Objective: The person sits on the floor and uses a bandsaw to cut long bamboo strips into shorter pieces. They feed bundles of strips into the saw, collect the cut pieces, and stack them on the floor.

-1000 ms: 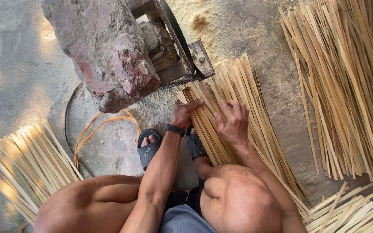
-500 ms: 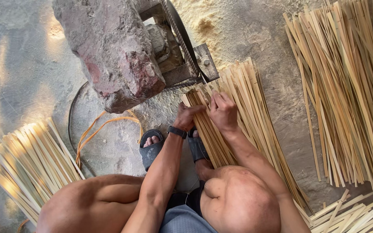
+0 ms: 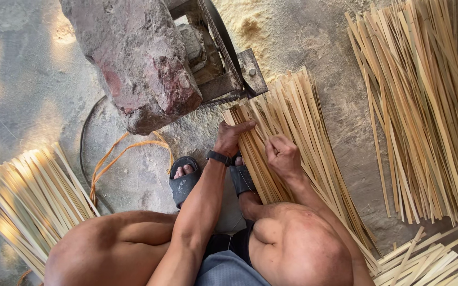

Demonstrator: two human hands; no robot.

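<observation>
Head view shows your fanned pile of pale split bamboo strips lying on the ground, upper ends beside the rusty metal machine, handy for feeding. Your left hand lies open, fingers flat on the strips; your right hand is curled closed, pinching strips (how many, unclear).
</observation>
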